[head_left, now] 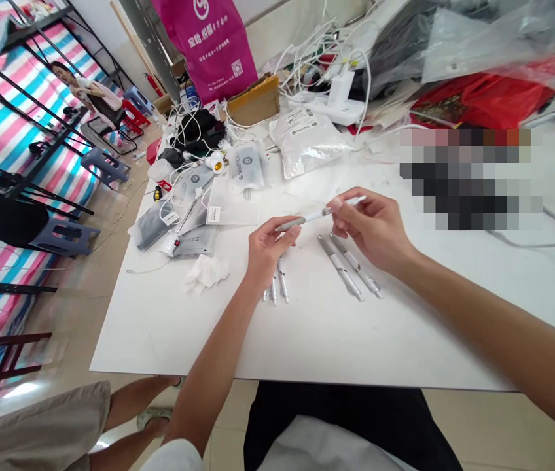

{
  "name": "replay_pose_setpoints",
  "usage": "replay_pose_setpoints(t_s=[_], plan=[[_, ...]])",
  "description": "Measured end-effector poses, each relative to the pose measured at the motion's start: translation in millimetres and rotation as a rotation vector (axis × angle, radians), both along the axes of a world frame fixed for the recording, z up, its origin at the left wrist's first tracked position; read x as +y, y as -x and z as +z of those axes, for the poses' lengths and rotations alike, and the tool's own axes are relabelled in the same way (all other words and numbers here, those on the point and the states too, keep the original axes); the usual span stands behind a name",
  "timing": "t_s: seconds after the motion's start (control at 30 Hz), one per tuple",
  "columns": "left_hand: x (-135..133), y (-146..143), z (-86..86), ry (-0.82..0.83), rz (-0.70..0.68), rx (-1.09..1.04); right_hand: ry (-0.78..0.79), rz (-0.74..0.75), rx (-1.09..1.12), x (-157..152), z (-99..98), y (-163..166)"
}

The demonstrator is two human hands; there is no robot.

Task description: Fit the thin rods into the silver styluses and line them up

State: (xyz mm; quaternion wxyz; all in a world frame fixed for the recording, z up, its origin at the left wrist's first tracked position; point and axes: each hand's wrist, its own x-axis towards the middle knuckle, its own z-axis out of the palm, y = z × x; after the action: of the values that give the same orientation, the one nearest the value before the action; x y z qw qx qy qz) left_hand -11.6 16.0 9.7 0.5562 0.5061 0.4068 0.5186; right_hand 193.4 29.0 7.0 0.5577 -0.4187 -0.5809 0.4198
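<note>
silver pen (307, 220) resting on left fingers (285, 241), pinched by right fingertips (337, 204) that hide part of it.

Slim silver pen (297, 222) partly hidden behind the right hand's fingers (349, 219) at center; at 2 o'clock, a pixelated patch (468, 178) (nothing legible); at 11 o'clock, a pink bag (203, 46) cut off by the top edge.

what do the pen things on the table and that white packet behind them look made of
The pen-shaped barrels look like silver metal with a satin finish, judging by their soft grey sheen, though coated plastic is possible. The packet looks like matte white foil-laminate plastic, its creases catching light.
</note>
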Motion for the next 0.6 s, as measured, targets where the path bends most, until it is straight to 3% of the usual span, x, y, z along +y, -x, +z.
replay_pose_setpoints(t_s=[0.1, 0.2, 0.27, 0.43, 0.6], plan=[[-1.1, 0.9, 3.1, -0.037, -0.036, -0.011, -0.06, -0.022, 0.022, 13.6, -1.2, -10.1], [-0.1, 3.8, 5.2, -0.056, 0.011, -0.043, -0.104, 0.064, -0.011, 23.0, 1.2, -22.5], [1.4, 6.2, 6.1, -0.048, 0.056, -0.078, -0.013, 0.131, 0.144, 25.5, 2.3, -30.2], [4.1, 8.9, 7.4, -0.026, 0.123, -0.159, 0.38, 0.243, 0.741, 24.3, -0.6, -45.1], [4.0, 7.8, 7.8, -0.008, 0.143, -0.159, 0.479, 0.275, 0.894, 22.1, 1.2, -50.5]])
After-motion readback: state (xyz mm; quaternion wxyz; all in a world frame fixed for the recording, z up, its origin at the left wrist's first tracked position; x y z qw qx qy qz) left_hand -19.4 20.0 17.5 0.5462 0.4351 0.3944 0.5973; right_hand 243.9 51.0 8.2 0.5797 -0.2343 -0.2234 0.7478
